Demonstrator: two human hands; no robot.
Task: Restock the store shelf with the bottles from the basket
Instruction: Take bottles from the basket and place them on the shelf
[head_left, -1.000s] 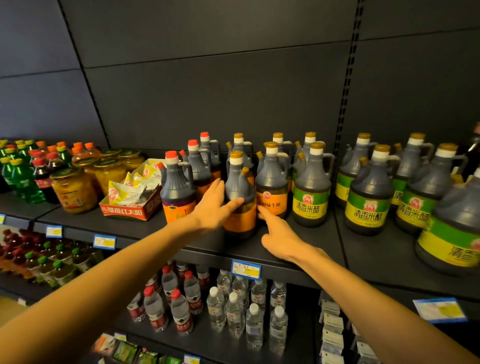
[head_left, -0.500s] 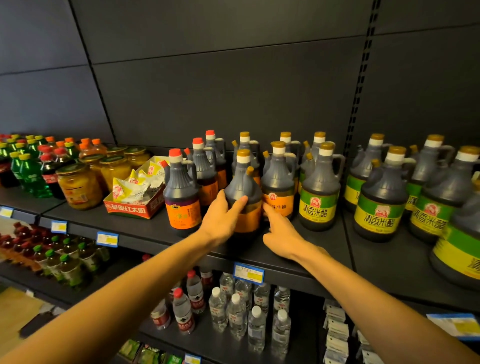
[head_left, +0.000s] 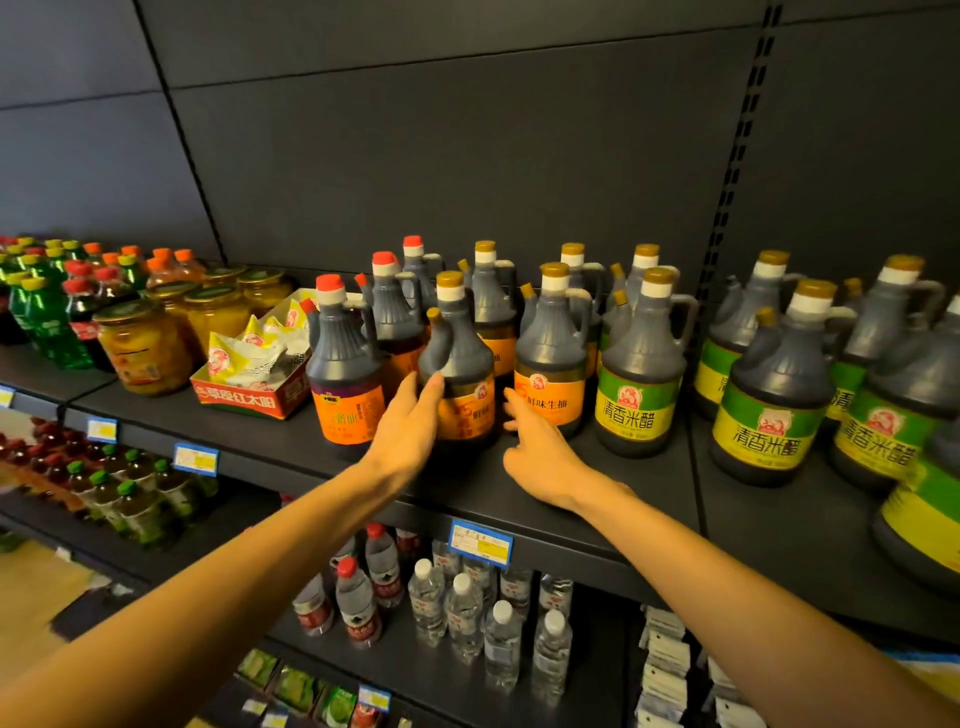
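Observation:
A dark soy sauce bottle (head_left: 464, 358) with a gold cap and an orange label stands near the front of the top shelf (head_left: 291, 457), its spout turned to the left. My left hand (head_left: 408, 431) cups its left side, thumb on the front. My right hand (head_left: 537, 457) is at the bottle's lower right, fingers spread, with the fingertips touching or nearly touching it. Red-capped soy bottles (head_left: 345, 374) stand to its left. Another orange-label bottle (head_left: 551, 358) and green-label vinegar bottles (head_left: 641, 374) stand to its right. The basket is out of view.
Left on the same shelf are a red carton of snack packets (head_left: 249, 400), jars of yellow fruit (head_left: 143, 348) and soda bottles (head_left: 47, 322). More vinegar jugs (head_left: 774, 395) fill the right bay. Small water bottles (head_left: 465, 613) stand on the shelf below.
The held bottle has been turned, so its spout now points left instead of right. Both hands stayed at its sides, and the view has moved closer.

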